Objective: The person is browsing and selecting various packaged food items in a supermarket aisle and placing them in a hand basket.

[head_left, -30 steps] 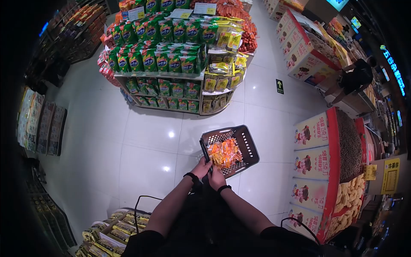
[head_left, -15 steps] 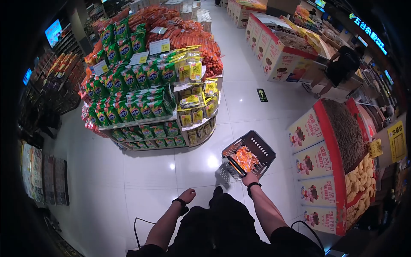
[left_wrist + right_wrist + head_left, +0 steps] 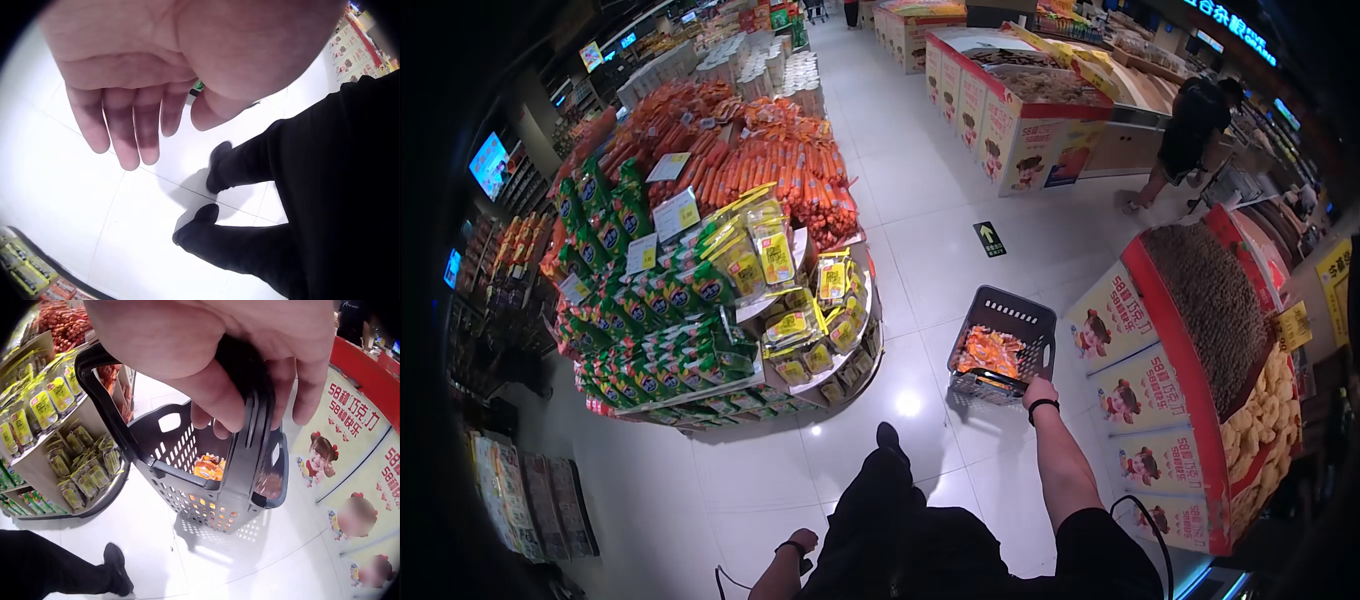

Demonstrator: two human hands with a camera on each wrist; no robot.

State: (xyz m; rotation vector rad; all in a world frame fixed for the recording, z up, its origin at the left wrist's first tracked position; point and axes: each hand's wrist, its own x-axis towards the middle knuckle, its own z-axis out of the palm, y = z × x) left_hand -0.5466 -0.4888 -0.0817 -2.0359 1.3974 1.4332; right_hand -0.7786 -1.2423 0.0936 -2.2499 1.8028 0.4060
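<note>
My right hand (image 3: 206, 350) grips the black handle of a dark plastic shopping basket (image 3: 1037, 315), its fingers curled round the bar in the right wrist view. The basket hangs out to my right with orange-wrapped packets (image 3: 990, 352) lying in it. Down at my left side, my left hand (image 3: 144, 69) holds nothing; its fingers hang loosely extended over the pale floor. My legs and dark shoes show below it in the left wrist view.
On the left stands a rounded display (image 3: 840, 400) stacked with green packets (image 3: 630, 310), yellow packets (image 3: 776, 258) and red-wrapped sausages (image 3: 790, 160). Bulk-food bins with printed white panels (image 3: 1116, 390) line the right. Tiled floor runs between, with a green arrow sign (image 3: 990, 240). A person (image 3: 1195, 130) stands farther off.
My left hand has let go of the basket handle and dropped to my left side. My right hand has carried the basket rightward. The view has turned and moved forward past the display.
</note>
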